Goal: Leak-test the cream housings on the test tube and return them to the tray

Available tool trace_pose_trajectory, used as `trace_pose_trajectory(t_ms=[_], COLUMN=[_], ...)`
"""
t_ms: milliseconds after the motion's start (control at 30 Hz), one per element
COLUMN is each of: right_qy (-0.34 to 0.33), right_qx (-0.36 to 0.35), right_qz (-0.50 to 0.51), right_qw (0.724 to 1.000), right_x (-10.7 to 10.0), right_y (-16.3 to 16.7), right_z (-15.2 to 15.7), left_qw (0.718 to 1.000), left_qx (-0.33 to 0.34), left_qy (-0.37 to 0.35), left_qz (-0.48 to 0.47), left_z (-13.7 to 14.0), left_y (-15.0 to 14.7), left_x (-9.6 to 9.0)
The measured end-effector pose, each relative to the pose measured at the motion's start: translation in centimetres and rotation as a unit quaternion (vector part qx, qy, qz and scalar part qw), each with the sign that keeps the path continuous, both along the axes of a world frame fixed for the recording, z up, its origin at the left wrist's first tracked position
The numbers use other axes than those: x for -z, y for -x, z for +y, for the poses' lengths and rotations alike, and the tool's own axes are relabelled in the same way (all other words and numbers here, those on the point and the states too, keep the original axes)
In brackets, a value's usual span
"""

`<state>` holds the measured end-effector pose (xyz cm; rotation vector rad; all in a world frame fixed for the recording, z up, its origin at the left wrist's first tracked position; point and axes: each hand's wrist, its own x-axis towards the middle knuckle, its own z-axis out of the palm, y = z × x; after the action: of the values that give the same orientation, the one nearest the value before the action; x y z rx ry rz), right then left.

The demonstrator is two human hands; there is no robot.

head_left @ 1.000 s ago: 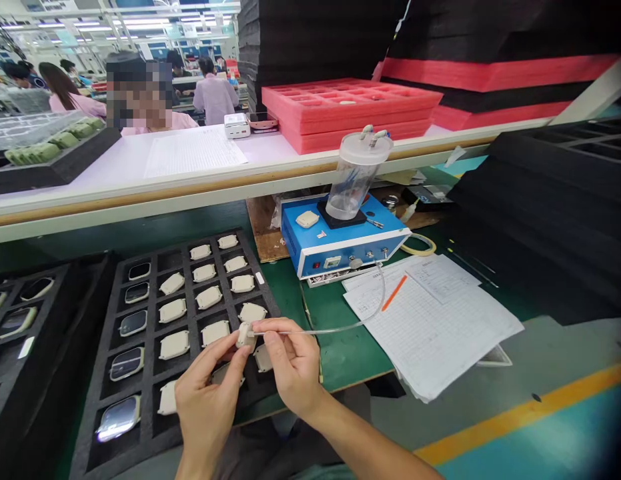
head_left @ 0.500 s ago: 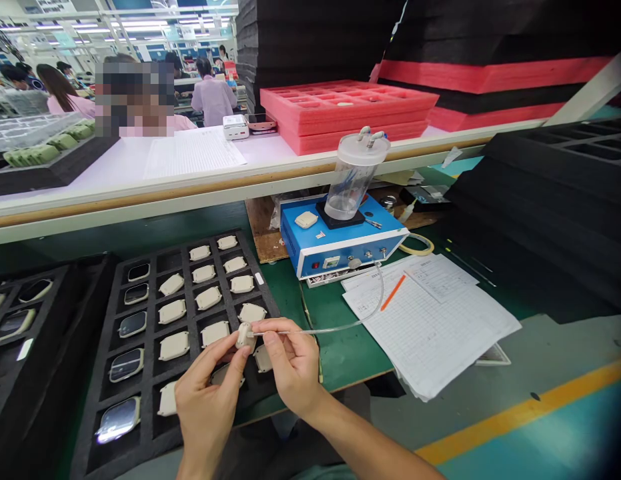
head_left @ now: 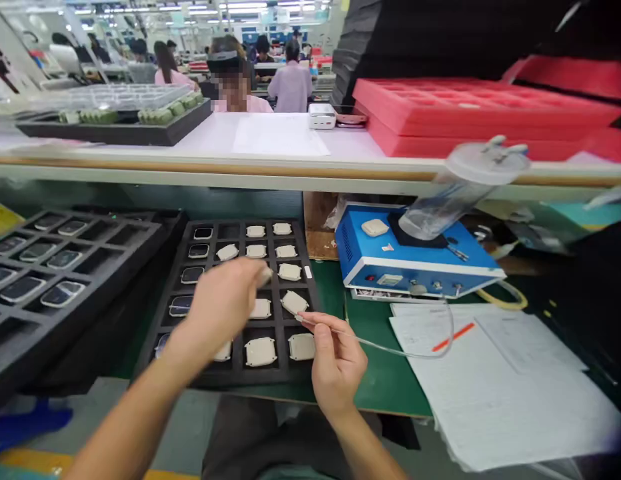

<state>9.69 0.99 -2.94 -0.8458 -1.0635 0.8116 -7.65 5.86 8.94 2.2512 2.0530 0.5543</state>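
My left hand reaches over the black foam tray, fingers closed and blurred. A pale piece shows at its fingertips; whether it is held or lies in the tray I cannot tell. My right hand pinches the end of a thin clear tube in front of the tray's right side. The tube's pale tip lies close to a cream watch case. Several more cream cases, such as one at the front, sit in the compartments. Dark-screened watches fill the left column, partly hidden behind my left hand.
A blue control box carries a clear cylinder and one cream case. Papers with an orange strip lie at right. Another foam tray stands at left. Red foam trays sit on the shelf; people work beyond.
My hands have parted: the left, which held a cream watch case, has moved over the tray. The right still pinches the tube, now away from that case. The view has turned left.
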Motion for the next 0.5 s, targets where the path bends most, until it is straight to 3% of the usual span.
trace_pose_trajectory(t_ms=[133, 267, 367, 500], right_qy=[0.012, 0.013, 0.013, 0.017], right_qx=[-0.007, 0.000, 0.006, 0.006], right_qz=[-0.040, -0.052, -0.061, -0.063], right_qw=[0.999, 0.999, 0.998, 0.998], right_x=[0.2, 0.3, 0.4, -0.1], right_y=[-0.2, -0.5, -0.6, -0.4], right_z=[-0.4, -0.6, -0.5, -0.7], left_qw=[0.998, 0.992, 0.987, 0.973], left_qx=[-0.037, -0.040, -0.042, -0.090], left_qy=[0.038, 0.076, 0.050, -0.026], left_qz=[-0.027, -0.091, -0.148, -0.211], left_z=[8.5, 13.5, 13.2, 7.5], left_y=[4.7, 7.5, 9.0, 11.3], left_x=[-2.9, -2.6, -1.5, 0.4])
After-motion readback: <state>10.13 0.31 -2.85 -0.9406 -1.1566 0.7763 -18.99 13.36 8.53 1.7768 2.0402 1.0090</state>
